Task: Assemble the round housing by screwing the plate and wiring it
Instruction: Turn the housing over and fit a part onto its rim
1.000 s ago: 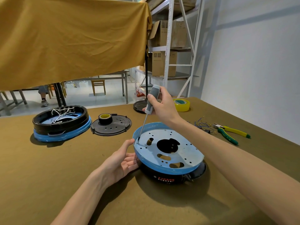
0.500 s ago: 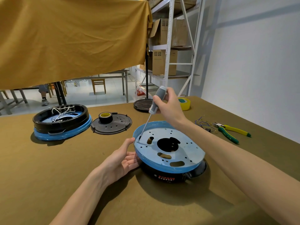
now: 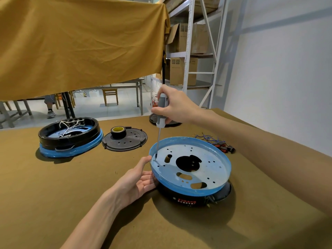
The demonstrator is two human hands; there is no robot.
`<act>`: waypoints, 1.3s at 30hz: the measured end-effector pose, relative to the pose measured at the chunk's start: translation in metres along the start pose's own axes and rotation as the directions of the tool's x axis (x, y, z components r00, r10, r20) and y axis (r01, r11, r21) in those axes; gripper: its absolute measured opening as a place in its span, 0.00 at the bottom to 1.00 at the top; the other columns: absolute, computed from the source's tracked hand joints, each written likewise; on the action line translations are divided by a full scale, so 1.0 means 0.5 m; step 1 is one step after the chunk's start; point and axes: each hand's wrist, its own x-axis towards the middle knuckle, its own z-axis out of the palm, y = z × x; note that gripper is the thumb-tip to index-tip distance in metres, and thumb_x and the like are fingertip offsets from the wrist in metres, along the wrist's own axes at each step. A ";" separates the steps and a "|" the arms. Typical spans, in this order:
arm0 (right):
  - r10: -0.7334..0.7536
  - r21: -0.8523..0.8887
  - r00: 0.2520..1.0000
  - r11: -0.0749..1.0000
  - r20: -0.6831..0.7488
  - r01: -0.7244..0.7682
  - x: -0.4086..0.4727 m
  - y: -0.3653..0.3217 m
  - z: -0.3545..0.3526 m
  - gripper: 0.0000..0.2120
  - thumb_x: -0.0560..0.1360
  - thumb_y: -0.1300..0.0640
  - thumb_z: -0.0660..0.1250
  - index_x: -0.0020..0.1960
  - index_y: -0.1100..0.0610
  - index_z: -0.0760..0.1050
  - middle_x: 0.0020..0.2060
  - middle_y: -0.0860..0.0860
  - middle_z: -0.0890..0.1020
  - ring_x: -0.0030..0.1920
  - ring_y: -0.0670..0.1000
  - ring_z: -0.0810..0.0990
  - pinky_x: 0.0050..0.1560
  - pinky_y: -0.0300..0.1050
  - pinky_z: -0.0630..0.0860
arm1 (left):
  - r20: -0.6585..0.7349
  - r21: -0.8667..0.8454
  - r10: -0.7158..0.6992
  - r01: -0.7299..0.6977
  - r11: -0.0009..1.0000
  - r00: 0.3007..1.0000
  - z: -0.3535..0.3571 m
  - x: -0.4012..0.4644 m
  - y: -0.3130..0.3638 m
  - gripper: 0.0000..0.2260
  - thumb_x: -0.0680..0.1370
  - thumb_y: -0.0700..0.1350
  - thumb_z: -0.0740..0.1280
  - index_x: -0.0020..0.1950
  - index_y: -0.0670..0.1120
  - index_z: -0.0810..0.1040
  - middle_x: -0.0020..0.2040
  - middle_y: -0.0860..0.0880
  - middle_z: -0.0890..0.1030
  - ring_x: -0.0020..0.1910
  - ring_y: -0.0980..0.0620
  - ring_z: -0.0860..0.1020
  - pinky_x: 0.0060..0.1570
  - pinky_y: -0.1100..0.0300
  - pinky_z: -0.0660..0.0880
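Screwdriver (image 3: 161, 112) now steeper | right hand (image 3: 175, 106) grips it | left hand (image 3: 138, 182) flat against round plate (image 3: 212, 159) rim, seemingly.

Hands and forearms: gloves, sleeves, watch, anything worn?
Nothing worn shows. The left hand and right hand are bare: no gloves, no rings visible on the fingers. Both forearms are bare as far as the frame edge, with no sleeve cuff, watch, wristband, or markings in view.

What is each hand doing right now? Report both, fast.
Left hand: open, fingers straight against the rim of the round housing.
Right hand: gripping the screwdriver, tip down at the plate edge.
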 end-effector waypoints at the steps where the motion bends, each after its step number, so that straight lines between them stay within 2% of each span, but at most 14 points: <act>1: 0.004 -0.077 1.000 0.997 -0.007 -0.004 0.000 0.001 -0.002 0.19 0.76 0.45 0.74 0.58 0.56 0.72 0.50 0.54 0.80 0.48 0.54 0.83 0.44 0.53 0.84 | -0.002 0.000 0.000 0.000 1.000 1.000 0.001 -0.001 0.000 0.31 0.69 0.57 0.76 0.59 0.34 0.73 0.49 0.35 0.86 0.47 0.42 0.87 0.36 0.54 0.84; 4: 0.056 -0.249 0.993 0.968 0.101 -0.029 0.012 -0.016 -0.025 0.21 0.77 0.40 0.70 0.57 0.57 0.74 0.47 0.55 0.82 0.40 0.52 0.83 0.37 0.50 0.83 | -0.012 0.003 0.000 0.000 1.000 1.000 0.006 -0.005 -0.001 0.28 0.73 0.56 0.74 0.58 0.34 0.74 0.48 0.36 0.86 0.46 0.42 0.87 0.34 0.55 0.83; 7: 0.147 -0.112 0.922 0.987 0.357 -0.114 0.045 -0.041 -0.060 0.14 0.80 0.52 0.70 0.57 0.62 0.76 0.44 0.57 0.85 0.32 0.49 0.85 0.29 0.41 0.81 | -0.031 -0.002 0.002 -0.002 1.000 1.000 0.007 -0.003 0.000 0.27 0.75 0.56 0.74 0.57 0.34 0.74 0.47 0.36 0.86 0.44 0.43 0.87 0.33 0.55 0.82; 9: 0.133 -0.162 0.909 0.984 0.394 -0.074 0.051 -0.053 -0.063 0.12 0.82 0.53 0.67 0.56 0.63 0.79 0.39 0.57 0.87 0.31 0.50 0.86 0.29 0.40 0.81 | -0.036 -0.003 0.001 -0.001 1.000 0.999 0.007 -0.003 0.000 0.26 0.75 0.56 0.74 0.57 0.34 0.74 0.47 0.36 0.87 0.44 0.43 0.87 0.33 0.55 0.82; 12: 0.140 -0.405 0.919 0.914 0.369 0.023 0.058 -0.071 -0.053 0.22 0.84 0.44 0.59 0.55 0.63 0.78 0.39 0.57 0.86 0.31 0.54 0.86 0.27 0.41 0.81 | -0.025 -0.007 0.008 -0.008 1.000 1.000 0.007 -0.002 0.000 0.26 0.76 0.56 0.73 0.56 0.34 0.74 0.47 0.36 0.86 0.44 0.43 0.87 0.33 0.56 0.82; 16: 0.183 -0.207 0.791 0.976 0.583 -0.073 0.074 -0.096 -0.075 0.12 0.81 0.55 0.68 0.62 0.59 0.75 0.47 0.56 0.86 0.38 0.52 0.87 0.32 0.41 0.81 | -0.016 0.005 0.018 -0.018 1.000 1.000 0.005 0.003 -0.004 0.26 0.76 0.57 0.73 0.57 0.34 0.75 0.49 0.36 0.86 0.47 0.43 0.87 0.35 0.56 0.83; 19: 0.209 -0.364 0.820 0.931 0.533 -0.001 0.074 -0.102 -0.056 0.19 0.84 0.46 0.61 0.56 0.63 0.78 0.34 0.56 0.87 0.30 0.53 0.86 0.28 0.41 0.80 | 0.003 -0.001 0.027 -0.027 1.000 1.000 0.003 0.006 -0.004 0.27 0.76 0.56 0.73 0.58 0.33 0.75 0.51 0.35 0.86 0.50 0.42 0.86 0.37 0.56 0.83; 21: 0.255 -0.455 0.817 0.890 0.517 0.011 0.076 -0.106 -0.053 0.26 0.84 0.40 0.58 0.56 0.63 0.78 0.36 0.57 0.87 0.30 0.53 0.86 0.27 0.41 0.80 | -0.007 -0.009 0.023 -0.023 1.000 1.000 0.003 0.005 -0.003 0.27 0.76 0.56 0.73 0.58 0.33 0.75 0.50 0.35 0.86 0.49 0.42 0.87 0.37 0.56 0.83; 24: 0.269 -0.312 0.745 0.946 0.611 -0.085 0.081 -0.108 -0.086 0.16 0.80 0.49 0.70 0.63 0.55 0.71 0.46 0.55 0.85 0.32 0.48 0.85 0.29 0.41 0.79 | -0.014 0.007 0.019 -0.019 1.000 1.000 0.003 0.007 -0.003 0.27 0.76 0.57 0.73 0.59 0.34 0.74 0.49 0.36 0.86 0.48 0.42 0.87 0.37 0.56 0.83; 26: 0.250 -0.268 0.747 0.958 0.616 -0.101 0.078 -0.101 -0.086 0.16 0.79 0.55 0.70 0.63 0.56 0.70 0.44 0.57 0.86 0.32 0.50 0.86 0.29 0.40 0.79 | -0.017 0.006 0.019 -0.019 1.000 1.000 0.002 0.008 -0.004 0.27 0.76 0.57 0.73 0.59 0.34 0.74 0.49 0.36 0.86 0.48 0.42 0.87 0.37 0.55 0.83; 30: 0.273 -0.501 0.835 0.866 0.477 0.003 0.075 -0.090 -0.062 0.23 0.84 0.43 0.59 0.56 0.63 0.78 0.34 0.56 0.87 0.28 0.53 0.85 0.26 0.40 0.78 | -0.020 -0.006 0.023 -0.024 1.000 1.000 0.001 0.007 -0.005 0.27 0.76 0.57 0.74 0.58 0.33 0.74 0.49 0.35 0.86 0.48 0.42 0.87 0.37 0.55 0.83; 33: 0.290 -0.350 0.764 0.932 0.577 -0.089 0.076 -0.086 -0.091 0.15 0.80 0.49 0.70 0.62 0.56 0.73 0.47 0.56 0.85 0.35 0.50 0.86 0.30 0.40 0.80 | -0.016 0.009 0.027 -0.027 1.000 1.000 0.002 0.007 -0.005 0.27 0.76 0.57 0.73 0.58 0.33 0.75 0.48 0.36 0.86 0.47 0.42 0.87 0.36 0.56 0.83; 35: 0.274 -0.282 0.748 0.952 0.604 -0.121 0.073 -0.081 -0.096 0.15 0.79 0.56 0.71 0.63 0.56 0.72 0.47 0.57 0.85 0.34 0.50 0.86 0.30 0.40 0.80 | -0.020 0.016 0.025 -0.025 1.000 0.999 0.004 0.006 -0.004 0.27 0.77 0.57 0.72 0.59 0.33 0.75 0.49 0.36 0.86 0.47 0.43 0.87 0.37 0.56 0.83; 39: 0.276 -0.381 0.796 0.922 0.538 -0.062 0.070 -0.078 -0.080 0.22 0.84 0.44 0.61 0.58 0.64 0.77 0.38 0.57 0.87 0.28 0.50 0.83 0.26 0.39 0.77 | -0.015 0.003 0.028 -0.028 1.000 1.000 0.006 0.003 -0.002 0.27 0.77 0.56 0.73 0.60 0.33 0.74 0.49 0.36 0.86 0.47 0.43 0.87 0.37 0.56 0.83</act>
